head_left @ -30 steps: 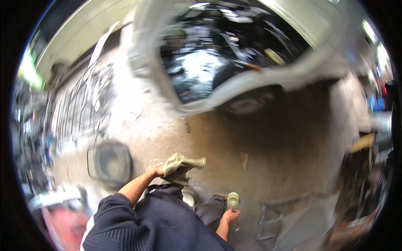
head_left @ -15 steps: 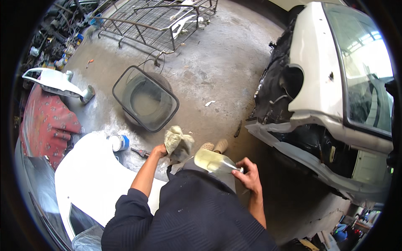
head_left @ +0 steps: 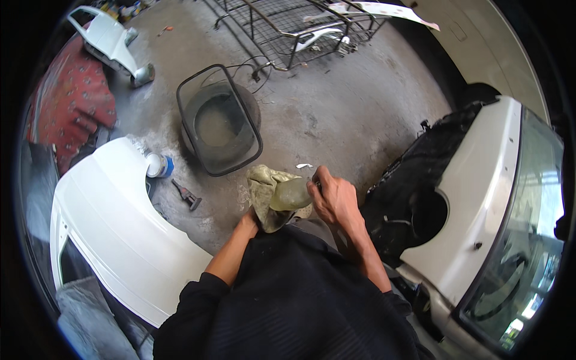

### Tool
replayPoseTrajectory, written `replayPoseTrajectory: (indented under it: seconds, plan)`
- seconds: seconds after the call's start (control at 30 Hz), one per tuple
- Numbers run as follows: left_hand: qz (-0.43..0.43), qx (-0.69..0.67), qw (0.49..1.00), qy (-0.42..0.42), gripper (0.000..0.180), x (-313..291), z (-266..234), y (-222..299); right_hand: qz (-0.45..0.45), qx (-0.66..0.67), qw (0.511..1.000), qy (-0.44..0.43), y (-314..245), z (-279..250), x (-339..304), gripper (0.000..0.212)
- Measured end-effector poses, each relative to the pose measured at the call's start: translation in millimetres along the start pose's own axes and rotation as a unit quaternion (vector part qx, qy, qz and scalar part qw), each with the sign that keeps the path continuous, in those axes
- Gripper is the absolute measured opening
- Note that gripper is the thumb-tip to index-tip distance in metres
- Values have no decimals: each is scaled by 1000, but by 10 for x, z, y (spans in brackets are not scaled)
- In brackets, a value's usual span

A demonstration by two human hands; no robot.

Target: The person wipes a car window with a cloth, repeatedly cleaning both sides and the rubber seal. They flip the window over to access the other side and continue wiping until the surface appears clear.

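My left hand [head_left: 250, 221] is closed on a stained, pale yellow-green cloth [head_left: 262, 191], which is bunched up in front of my body. A clear bottle [head_left: 291, 194] with yellowish liquid in it lies tilted, its wide end toward the cloth and overlapping it. Around the bottle's other end the fingers of my right hand [head_left: 336, 195] are wrapped. Whether any liquid is coming out cannot be made out. To the left of my arm is a white car fender [head_left: 120, 204], with a blue-and-white can [head_left: 159, 165] and a dark hand tool [head_left: 186, 195] beside it.
Ahead, a black-framed glass pane [head_left: 261, 144] rests on a tyre [head_left: 249, 108]. A metal mesh rack [head_left: 288, 42] stands farther off. A partly stripped white car body [head_left: 480, 180] takes up the right side. Red patterned fabric [head_left: 78, 90] hangs at the far left.
My right hand has brought the bottle up and left to the cloth, turning it on the way. The cloth has shifted slightly right. The whole view has swung too.
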State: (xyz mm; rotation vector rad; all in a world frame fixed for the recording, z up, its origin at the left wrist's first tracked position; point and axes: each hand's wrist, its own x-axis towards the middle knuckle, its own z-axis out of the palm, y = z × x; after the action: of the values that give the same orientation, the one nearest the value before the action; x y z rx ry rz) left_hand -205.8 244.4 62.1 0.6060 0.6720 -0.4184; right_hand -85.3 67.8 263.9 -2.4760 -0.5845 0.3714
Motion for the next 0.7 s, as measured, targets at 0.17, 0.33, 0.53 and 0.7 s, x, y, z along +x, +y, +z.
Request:
replayPoseTrajectory:
  seconds: [0.17,0.33,0.53,0.7]
  plan:
    - [264,363,890,74,57,204,337,436,-109,-144,982,-48,-202,59,1230,25]
    - [170,367,872,277,57,363,334,958,-362,-103,925,-46,-464,334,2228,16]
    - [308,246,893,217,52,1021,375,1610,-471,-133,866,-101,-624,291,3239,18]
    - [256,-515,817,-42,34,2102,418,1950,-493,-139,845,-152,-394,222,4045,31]
